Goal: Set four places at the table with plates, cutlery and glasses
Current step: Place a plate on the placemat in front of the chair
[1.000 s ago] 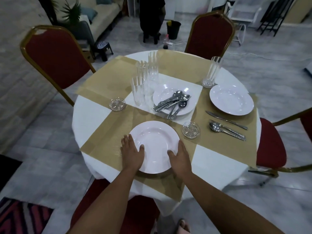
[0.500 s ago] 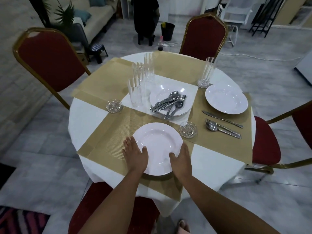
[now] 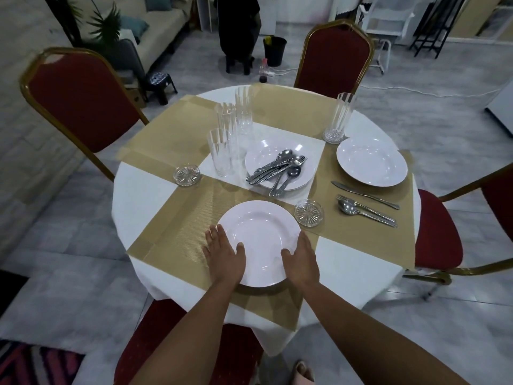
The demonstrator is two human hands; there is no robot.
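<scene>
White near plate (image 3: pixel 259 240) on gold mat, left hand (image 3: pixel 226 255) and right hand (image 3: pixel 301 258) flat-fingered on its rims

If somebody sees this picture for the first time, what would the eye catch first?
First, the left hand and right hand rest on the edges of a white plate on the near gold placemat. Next, the heap of cutlery on the centre plate, with three tall glasses left of it.

Bare left hand (image 3: pixel 224 255), bare right hand (image 3: pixel 301 259), uncovered forearms (image 3: pixel 191 318), pale pink shoe (image 3: pixel 304 370)
</scene>
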